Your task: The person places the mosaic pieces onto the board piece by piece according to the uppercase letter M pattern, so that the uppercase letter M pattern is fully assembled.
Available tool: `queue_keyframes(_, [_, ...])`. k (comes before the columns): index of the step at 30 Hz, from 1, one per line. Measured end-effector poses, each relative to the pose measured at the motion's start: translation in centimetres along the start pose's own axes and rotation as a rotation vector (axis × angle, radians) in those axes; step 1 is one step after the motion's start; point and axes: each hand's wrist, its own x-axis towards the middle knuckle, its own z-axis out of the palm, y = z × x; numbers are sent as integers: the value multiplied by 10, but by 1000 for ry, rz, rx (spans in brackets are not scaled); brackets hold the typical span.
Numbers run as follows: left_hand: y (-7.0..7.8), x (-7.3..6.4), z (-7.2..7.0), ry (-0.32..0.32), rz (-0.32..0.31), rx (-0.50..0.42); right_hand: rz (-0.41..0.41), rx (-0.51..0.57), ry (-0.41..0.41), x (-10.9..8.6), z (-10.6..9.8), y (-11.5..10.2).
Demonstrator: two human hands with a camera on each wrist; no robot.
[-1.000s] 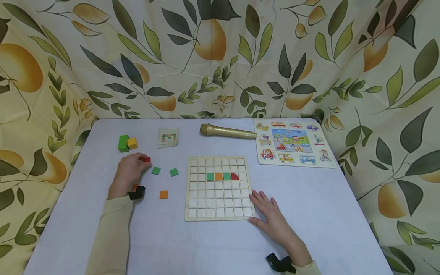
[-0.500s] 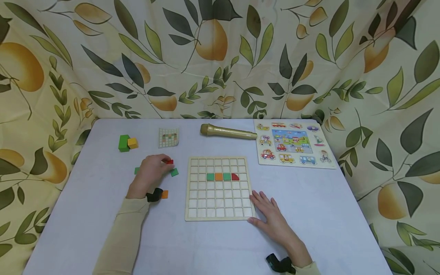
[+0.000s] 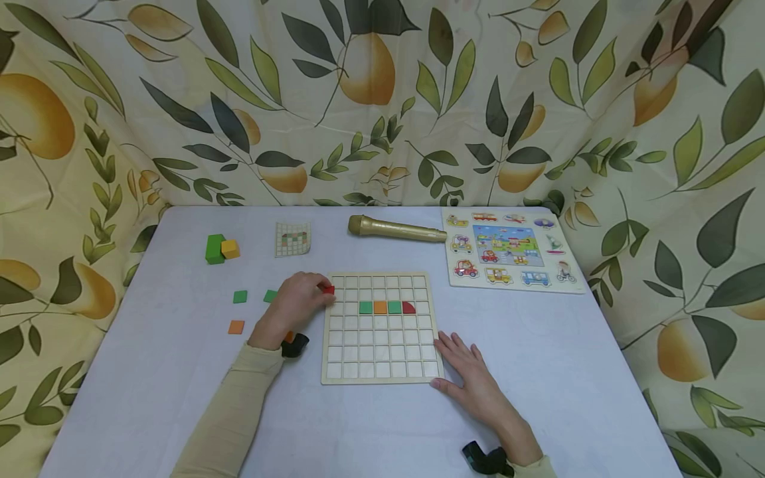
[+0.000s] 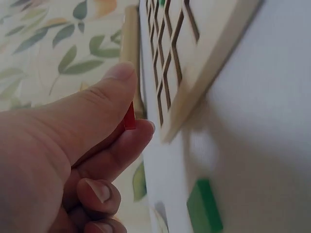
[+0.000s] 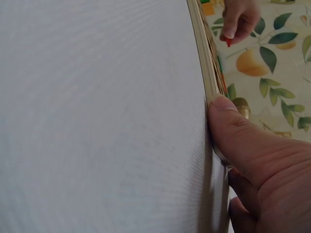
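Between thumb and forefinger my left hand (image 3: 293,307) pinches a small red tile (image 4: 129,118), held over the left edge of a wooden grid board (image 3: 352,340). Most of that tile is hidden by the fingers. One row of the board holds a green tile (image 3: 366,307), an orange tile (image 3: 380,307), another green tile (image 3: 395,307) and a red tile with a rounded corner (image 3: 409,307). My right hand (image 3: 475,385) rests with extended fingers at the board's right edge, its thumb (image 5: 224,109) against the lower right corner.
Left of the board lie loose green tiles (image 3: 240,297) and orange tiles (image 3: 236,327), some partly behind my left hand. Farther back are a green block (image 3: 214,249), a yellow block (image 3: 230,249), a pattern card (image 3: 293,239), a gold microphone (image 3: 397,230) and a vehicle picture puzzle (image 3: 508,275).
My left hand has carried the red tile rightward from the loose tiles to the board's left edge, uncovering a green and an orange tile behind it. My right hand has stayed in place.
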Motion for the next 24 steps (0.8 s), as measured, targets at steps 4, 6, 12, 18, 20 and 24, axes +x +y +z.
queue_keyframes(4, [10, 0, 7, -13, 44, 9, -4, 0, -3, 0, 0, 1])
queue_keyframes(6, [15, 0, 10, -20, 60, 12, -1, 0, -5, 0, 0, 1])
queue_keyframes(12, [26, 3, 18, -45, 88, 32, 15, -2, -11, 0, 0, -1])
queue_keyframes(18, [31, 5, 23, -50, 154, 74, 22, -2, -14, 0, 0, -1])
queue_keyframes(20, [31, 5, 25, -41, 173, 92, 19, -2, -13, 0, 0, -1])
queue_keyframes(24, [33, 5, 27, -32, 183, 120, 12, -3, -7, 0, 0, -1])
